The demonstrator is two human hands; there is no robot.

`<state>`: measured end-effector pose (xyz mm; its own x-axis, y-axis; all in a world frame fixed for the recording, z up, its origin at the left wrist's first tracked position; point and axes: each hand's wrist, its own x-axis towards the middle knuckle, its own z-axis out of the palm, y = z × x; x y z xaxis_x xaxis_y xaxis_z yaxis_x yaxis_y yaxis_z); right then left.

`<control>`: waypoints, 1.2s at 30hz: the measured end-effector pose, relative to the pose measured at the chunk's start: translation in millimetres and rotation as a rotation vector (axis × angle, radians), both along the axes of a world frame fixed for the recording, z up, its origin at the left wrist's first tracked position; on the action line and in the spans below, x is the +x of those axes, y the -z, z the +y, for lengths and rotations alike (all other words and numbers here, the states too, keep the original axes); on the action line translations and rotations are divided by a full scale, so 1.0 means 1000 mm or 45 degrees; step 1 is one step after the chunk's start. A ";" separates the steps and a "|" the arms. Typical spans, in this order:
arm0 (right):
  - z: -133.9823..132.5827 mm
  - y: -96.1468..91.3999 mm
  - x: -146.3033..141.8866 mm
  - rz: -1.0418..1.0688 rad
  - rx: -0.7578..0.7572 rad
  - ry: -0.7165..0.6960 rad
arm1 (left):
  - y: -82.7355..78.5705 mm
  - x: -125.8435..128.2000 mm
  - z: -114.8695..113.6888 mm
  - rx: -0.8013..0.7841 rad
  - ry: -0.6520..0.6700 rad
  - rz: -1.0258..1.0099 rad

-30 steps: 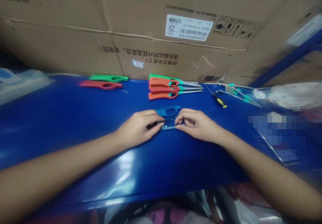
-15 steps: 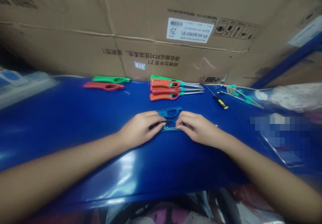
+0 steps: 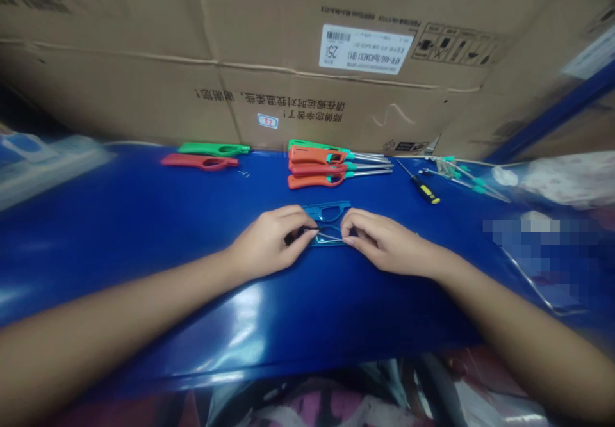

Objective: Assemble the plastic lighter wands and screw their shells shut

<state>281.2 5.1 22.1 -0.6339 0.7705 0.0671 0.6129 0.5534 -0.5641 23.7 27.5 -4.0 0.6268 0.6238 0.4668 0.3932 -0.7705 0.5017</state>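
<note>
Two blue handle shells (image 3: 312,212) lie flat, side by side

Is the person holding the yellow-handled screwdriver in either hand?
No, the screwdriver lies on the table, apart from the left hand and the right hand, which pinch a blue shell.

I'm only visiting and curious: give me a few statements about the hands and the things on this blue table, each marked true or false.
1. The left hand and the right hand both pinch a blue plastic piece that lies on the table. True.
2. The right hand holds the screwdriver. False: it lies untouched on the table, off to the right.
3. Several orange lighters lie beyond the hands, near the cardboard box. True.
4. The green piece lies to the right of the lighters. False: it lies to their left, next to a red piece.
</note>
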 end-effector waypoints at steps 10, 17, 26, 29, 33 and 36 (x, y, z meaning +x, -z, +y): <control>0.000 -0.004 -0.002 0.038 -0.061 -0.032 | 0.001 0.000 0.002 -0.013 0.003 -0.004; -0.002 0.000 -0.004 0.076 0.023 -0.039 | 0.004 -0.001 0.002 0.011 0.023 -0.021; -0.005 0.002 -0.005 -0.023 0.071 0.006 | 0.003 -0.001 0.001 0.012 0.043 -0.017; -0.004 0.003 -0.006 -0.015 0.088 0.010 | 0.002 -0.001 0.001 0.025 0.038 -0.010; -0.004 0.005 -0.007 0.007 0.110 0.005 | 0.002 -0.001 0.000 0.062 0.023 0.000; -0.005 0.005 -0.006 0.011 0.110 0.005 | 0.002 0.000 -0.002 0.077 -0.011 -0.026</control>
<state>275.1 0.5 16.7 -0.6300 0.7641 0.1385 0.6107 0.5977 -0.5195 23.8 25.9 -6.5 0.6112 0.5998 0.5164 0.3903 -0.7960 0.4627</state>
